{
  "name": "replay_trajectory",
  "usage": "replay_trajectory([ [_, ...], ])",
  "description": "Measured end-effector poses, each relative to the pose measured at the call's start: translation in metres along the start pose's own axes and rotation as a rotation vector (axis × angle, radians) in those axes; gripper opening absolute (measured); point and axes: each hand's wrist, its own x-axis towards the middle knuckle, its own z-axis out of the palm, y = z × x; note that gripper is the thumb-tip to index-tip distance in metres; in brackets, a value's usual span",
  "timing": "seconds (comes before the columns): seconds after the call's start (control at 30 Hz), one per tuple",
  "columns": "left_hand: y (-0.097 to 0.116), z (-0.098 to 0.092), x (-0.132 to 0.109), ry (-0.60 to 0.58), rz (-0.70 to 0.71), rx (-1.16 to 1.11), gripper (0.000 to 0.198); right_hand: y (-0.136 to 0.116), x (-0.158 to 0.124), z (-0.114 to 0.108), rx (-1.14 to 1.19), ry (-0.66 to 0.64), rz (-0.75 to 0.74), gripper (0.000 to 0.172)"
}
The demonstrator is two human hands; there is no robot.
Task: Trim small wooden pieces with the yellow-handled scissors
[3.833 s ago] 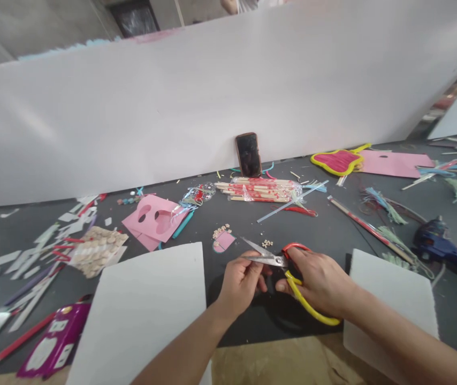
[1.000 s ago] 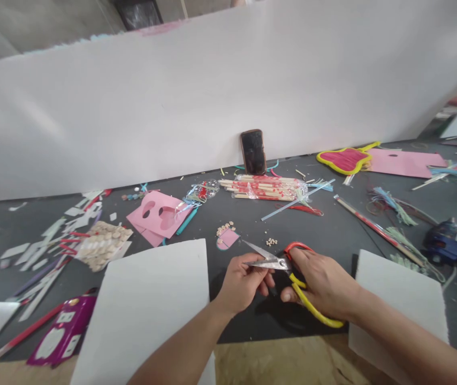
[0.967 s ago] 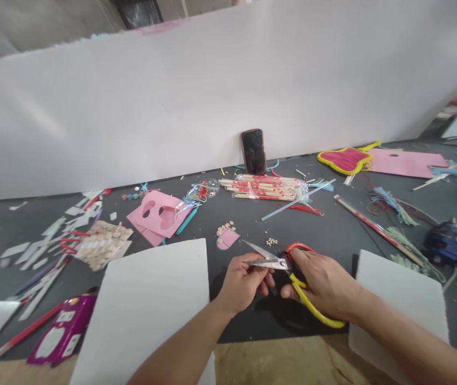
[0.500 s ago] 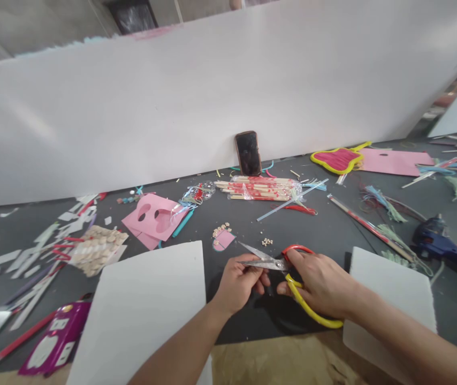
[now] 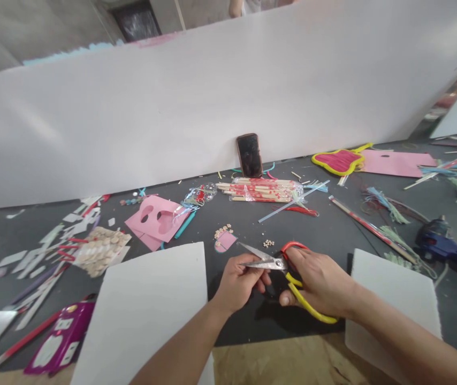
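My right hand [image 5: 319,280] is wrapped round the handles of a pair of scissors [image 5: 279,263], one red and one yellow. The blades stand parted and point left. My left hand [image 5: 238,283] has its fingers pinched together right at the lower blade; what they hold, if anything, is too small to make out. Just beyond the blade tips lies a small pink piece [image 5: 225,240] edged with tiny pale beads. A little heap of the same pale beads [image 5: 268,243] sits right of it on the dark table [image 5: 252,326].
White foam boards lie left [image 5: 152,299] and right [image 5: 393,299] of my hands. A phone [image 5: 249,155] leans on the white partition [image 5: 172,117] behind bagged sticks [image 5: 260,190]. A blue glue gun [image 5: 449,248] lies right; pink sheets [image 5: 158,219] and paper scraps [image 5: 31,256] lie left.
The view has shifted slightly. My right thumb and the yellow handle have moved a little, while the blades remain parted beside my left fingers.
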Motion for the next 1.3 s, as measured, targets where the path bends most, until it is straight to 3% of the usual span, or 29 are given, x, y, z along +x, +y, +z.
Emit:
replay_trajectory([
  [0.1, 0.001, -0.001, 0.001, -0.022, -0.036, -0.013, 0.028, 0.0, 0.0, 0.001, 0.002, -0.024, 0.002, 0.048],
  [0.33, -0.007, -0.001, 0.004, -0.02, -0.059, -0.056, 0.027, -0.002, 0.0, 0.002, -0.088, -0.118, 0.095, 0.026],
  [0.77, -0.01, -0.001, 0.007, -0.043, -0.117, -0.109, 0.026, -0.001, -0.003, -0.001, -0.161, -0.119, 0.094, 0.026],
  [0.97, -0.018, -0.007, 0.009, -0.116, -0.084, -0.157, 0.031, -0.001, -0.001, -0.002, -0.166, -0.146, 0.115, 0.026],
  [1.1, -0.018, -0.007, 0.011, -0.115, -0.082, -0.158, 0.032, 0.002, 0.0, -0.001, -0.172, -0.113, 0.101, 0.033],
  [1.3, -0.009, 0.003, 0.013, -0.101, -0.118, -0.145, 0.038, 0.018, 0.006, 0.012, -0.203, 0.035, 0.162, 0.033],
])
